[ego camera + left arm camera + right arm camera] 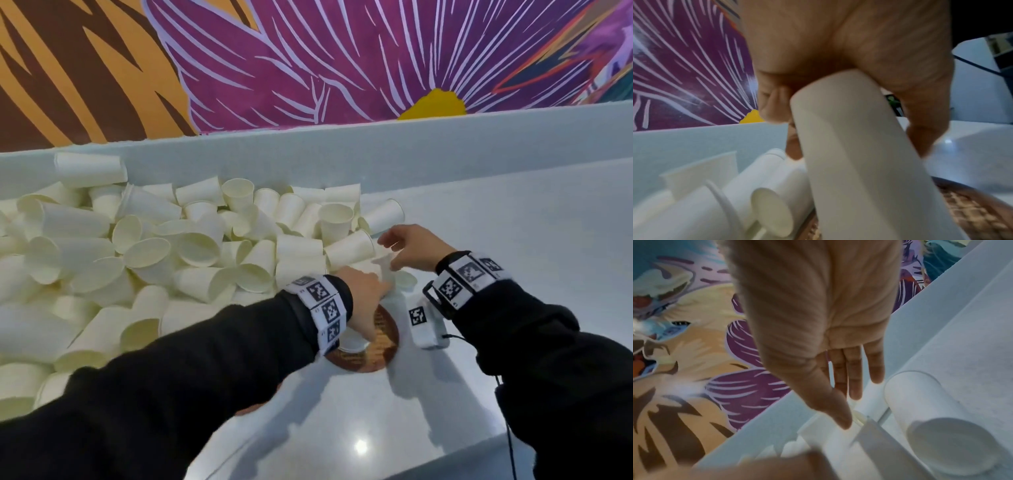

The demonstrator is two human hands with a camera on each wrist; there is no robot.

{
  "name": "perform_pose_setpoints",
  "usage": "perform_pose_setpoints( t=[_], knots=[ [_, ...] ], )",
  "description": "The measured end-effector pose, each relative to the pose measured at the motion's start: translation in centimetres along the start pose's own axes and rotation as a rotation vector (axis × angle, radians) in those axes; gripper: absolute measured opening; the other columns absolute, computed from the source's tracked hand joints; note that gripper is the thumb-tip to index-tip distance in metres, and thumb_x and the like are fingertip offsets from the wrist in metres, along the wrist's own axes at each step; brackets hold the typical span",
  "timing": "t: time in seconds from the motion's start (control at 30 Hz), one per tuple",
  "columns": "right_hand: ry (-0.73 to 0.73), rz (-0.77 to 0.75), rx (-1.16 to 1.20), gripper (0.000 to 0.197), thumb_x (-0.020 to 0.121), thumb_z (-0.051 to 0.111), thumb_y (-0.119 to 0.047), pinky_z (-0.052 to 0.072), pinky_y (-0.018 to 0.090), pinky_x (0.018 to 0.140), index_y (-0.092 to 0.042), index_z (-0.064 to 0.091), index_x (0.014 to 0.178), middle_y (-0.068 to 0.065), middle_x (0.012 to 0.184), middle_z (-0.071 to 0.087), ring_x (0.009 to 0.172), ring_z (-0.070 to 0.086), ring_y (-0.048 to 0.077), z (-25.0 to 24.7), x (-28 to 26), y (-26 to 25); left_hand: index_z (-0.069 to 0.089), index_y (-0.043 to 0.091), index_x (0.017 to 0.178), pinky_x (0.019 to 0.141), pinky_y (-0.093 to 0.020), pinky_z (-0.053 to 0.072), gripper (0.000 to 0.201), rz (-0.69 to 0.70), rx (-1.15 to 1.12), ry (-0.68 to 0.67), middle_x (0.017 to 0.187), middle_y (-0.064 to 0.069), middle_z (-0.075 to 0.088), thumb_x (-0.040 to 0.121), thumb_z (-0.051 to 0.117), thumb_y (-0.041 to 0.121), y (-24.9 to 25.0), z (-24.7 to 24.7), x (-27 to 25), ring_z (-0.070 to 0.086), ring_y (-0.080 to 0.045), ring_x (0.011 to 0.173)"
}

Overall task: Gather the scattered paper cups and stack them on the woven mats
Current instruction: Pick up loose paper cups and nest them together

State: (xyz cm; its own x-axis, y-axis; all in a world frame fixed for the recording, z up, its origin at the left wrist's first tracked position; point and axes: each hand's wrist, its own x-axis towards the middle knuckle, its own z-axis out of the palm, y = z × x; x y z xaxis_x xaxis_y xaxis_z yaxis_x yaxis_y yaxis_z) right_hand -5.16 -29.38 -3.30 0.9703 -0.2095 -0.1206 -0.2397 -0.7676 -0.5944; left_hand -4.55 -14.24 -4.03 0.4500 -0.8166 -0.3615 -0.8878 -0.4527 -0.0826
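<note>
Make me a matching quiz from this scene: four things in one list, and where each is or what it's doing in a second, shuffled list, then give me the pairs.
Column one:
1. left hand
2. right hand
3. round woven mat
4. loose pile of paper cups

Column two:
A. heaped on the left of the white table, against its back wall
B. fingers straight, reaching over cups at the pile's right edge
C. lying flat on the table under the stack
D. wrapped around a tilted stack of paper cups

Pairs: 1-D, 2-B, 3-C, 4-A
</note>
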Motion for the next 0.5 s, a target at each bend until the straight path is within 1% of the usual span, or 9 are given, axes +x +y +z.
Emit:
perform_pose_setpoints(
  t=[0.03, 0.1, 0.2, 0.27, 0.33, 0.37, 0.4, 0.43, 0.5],
  knots=[
    [0.005, -0.006, -0.036, 0.052, 0.069, 0.071, 0.006, 0.043, 0.025, 0.093, -0.011, 0.060, 0.117, 0.004, 0.117, 0.060, 0.106, 0.054, 0.016, 0.6, 0.1, 0.1, 0.043, 0.016, 0.123, 0.066, -0.030, 0.041, 0.067, 0.003, -0.036, 0.059, 0.114, -0.005, 0.054, 0.074, 0.066, 0.056, 0.1, 0.5, 0.1, 0.056, -0.024, 0.092],
    [-0.012, -0.023, -0.076, 0.055, 0.070, 0.071, 0.002, 0.038, 0.022, 0.096, -0.014, 0.058, 0.121, 0.003, 0.126, 0.058, 0.118, 0.052, 0.016, 1.9, 0.4, 0.1, 0.040, 0.016, 0.128, 0.070, -0.032, 0.042, 0.071, -0.010, -0.083, 0.108, 0.119, -0.007, 0.051, 0.076, 0.059, 0.060, -0.2, 1.0, 0.2, 0.056, -0.026, 0.100],
    [-0.066, -0.017, -0.126, 0.058, 0.071, 0.072, -0.001, 0.037, 0.021, 0.095, -0.017, 0.055, 0.124, 0.002, 0.131, 0.055, 0.121, 0.050, 0.017, 3.3, 1.0, 0.1, 0.037, 0.021, 0.138, 0.085, -0.034, 0.043, 0.081, -0.021, -0.221, 0.108, 0.134, -0.002, 0.049, 0.077, 0.051, 0.071, -1.6, 0.9, -0.6, 0.053, -0.024, 0.113],
    [-0.128, 0.001, -0.176, 0.063, 0.071, 0.073, -0.002, 0.038, 0.022, 0.094, -0.015, 0.051, 0.129, 0.003, 0.134, 0.053, 0.122, 0.049, 0.019, 3.6, 1.4, 0.0, 0.043, 0.021, 0.134, 0.087, -0.034, 0.042, 0.077, -0.059, -0.393, 0.160, 0.133, 0.000, 0.052, 0.079, 0.045, 0.074, -3.2, 0.3, -1.5, 0.054, -0.021, 0.112],
    [-0.185, -0.002, -0.260, 0.068, 0.069, 0.076, -0.005, 0.038, 0.026, 0.097, -0.014, 0.048, 0.130, 0.005, 0.134, 0.052, 0.121, 0.048, 0.022, 4.1, 1.6, 0.0, 0.052, 0.017, 0.125, 0.086, -0.034, 0.044, 0.064, -0.149, -0.527, 0.287, 0.124, -0.003, 0.058, 0.087, 0.039, 0.067, -5.6, 0.0, -1.9, 0.056, -0.020, 0.103],
    [-0.204, -0.004, -0.293, 0.069, 0.068, 0.078, -0.007, 0.038, 0.029, 0.099, -0.015, 0.048, 0.130, 0.005, 0.133, 0.052, 0.121, 0.048, 0.022, 4.3, 1.8, 0.1, 0.054, 0.015, 0.121, 0.086, -0.035, 0.046, 0.055, -0.201, -0.546, 0.337, 0.120, -0.005, 0.060, 0.090, 0.042, 0.059, -6.9, 0.1, -2.0, 0.056, -0.021, 0.101],
    [-0.217, -0.001, -0.320, 0.069, 0.068, 0.078, -0.009, 0.038, 0.031, 0.101, -0.016, 0.047, 0.129, 0.004, 0.131, 0.052, 0.120, 0.048, 0.023, 4.6, 1.9, 0.1, 0.053, 0.014, 0.121, 0.088, -0.037, 0.046, 0.046, -0.253, -0.523, 0.350, 0.120, -0.007, 0.059, 0.092, 0.048, 0.048, -8.0, 0.4, -1.9, 0.055, -0.022, 0.103],
    [-0.223, 0.000, -0.344, 0.068, 0.069, 0.079, -0.011, 0.037, 0.032, 0.101, -0.017, 0.047, 0.129, 0.004, 0.131, 0.053, 0.120, 0.048, 0.022, 4.8, 1.9, 0.0, 0.050, 0.013, 0.124, 0.092, -0.038, 0.046, 0.042, -0.299, -0.475, 0.320, 0.124, -0.008, 0.055, 0.091, 0.053, 0.037, -8.9, 0.8, -1.8, 0.054, -0.024, 0.108],
    [-0.232, 0.001, -0.374, 0.068, 0.069, 0.079, -0.016, 0.037, 0.032, 0.101, -0.018, 0.046, 0.128, 0.004, 0.130, 0.052, 0.120, 0.049, 0.022, 4.9, 2.1, -0.2, 0.041, 0.014, 0.133, 0.098, -0.041, 0.043, 0.051, -0.363, -0.363, 0.194, 0.131, -0.009, 0.047, 0.086, 0.059, 0.025, -10.0, 2.0, -1.5, 0.048, -0.028, 0.118]
  ],
)
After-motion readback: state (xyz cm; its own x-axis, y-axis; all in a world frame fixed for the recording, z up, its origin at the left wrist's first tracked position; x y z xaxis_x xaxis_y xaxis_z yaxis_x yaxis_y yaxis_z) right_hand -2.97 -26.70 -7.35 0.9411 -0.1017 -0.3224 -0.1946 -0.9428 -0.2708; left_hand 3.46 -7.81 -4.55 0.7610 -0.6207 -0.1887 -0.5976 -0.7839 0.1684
